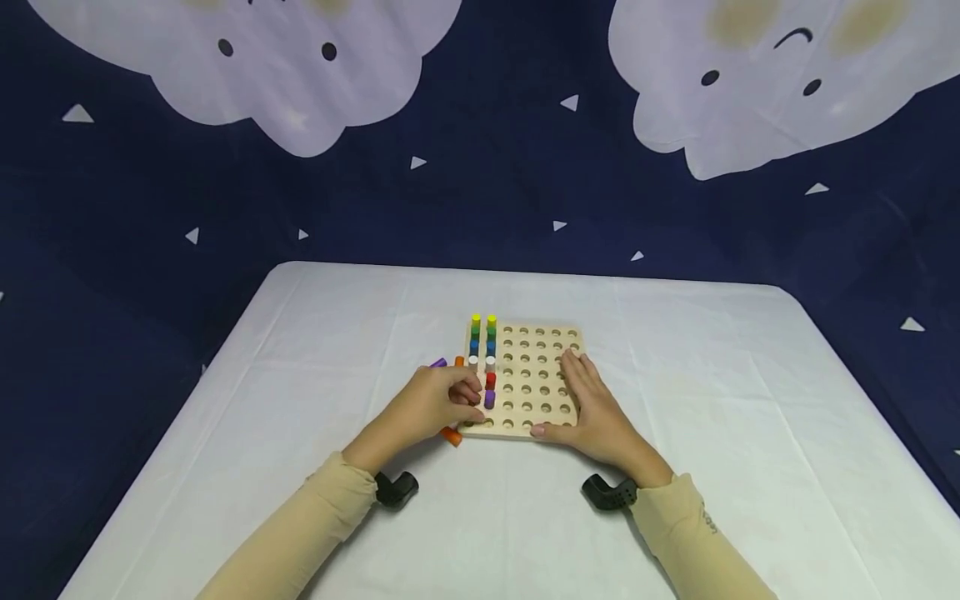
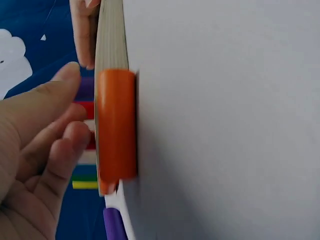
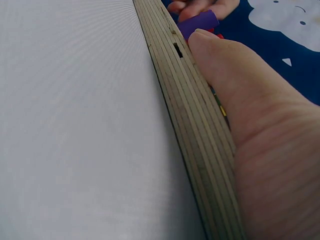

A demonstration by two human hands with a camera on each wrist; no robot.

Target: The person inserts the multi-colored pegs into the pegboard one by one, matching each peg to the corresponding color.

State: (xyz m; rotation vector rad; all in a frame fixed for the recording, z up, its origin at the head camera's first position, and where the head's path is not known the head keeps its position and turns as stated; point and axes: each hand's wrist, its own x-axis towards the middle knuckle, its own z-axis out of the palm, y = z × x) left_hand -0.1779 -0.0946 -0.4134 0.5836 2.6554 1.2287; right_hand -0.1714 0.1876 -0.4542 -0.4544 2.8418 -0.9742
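Note:
A square wooden pegboard (image 1: 517, 433) with rows of holes lies on the table. Its two left columns hold upright pegs: yellow (image 1: 492, 320), green, blue, white (image 1: 490, 364), red (image 1: 491, 381) and a purple peg (image 1: 490, 400) in the second column. My left hand (image 1: 438, 398) hovers over the front of the left column, fingers bent, thumb apart from them. Nothing shows between thumb and fingers in the left wrist view; it hides part of that column. My right hand (image 1: 596, 412) rests on the board's right side, thumb along the front edge.
Loose pegs lie left of the board: an orange peg (image 2: 117, 125) by its front corner, another orange peg (image 1: 459, 361) and a purple peg (image 2: 115, 223) farther back. A white cloth (image 1: 300, 350) covers the table. Behind hangs a dark blue curtain (image 1: 495, 200) with clouds.

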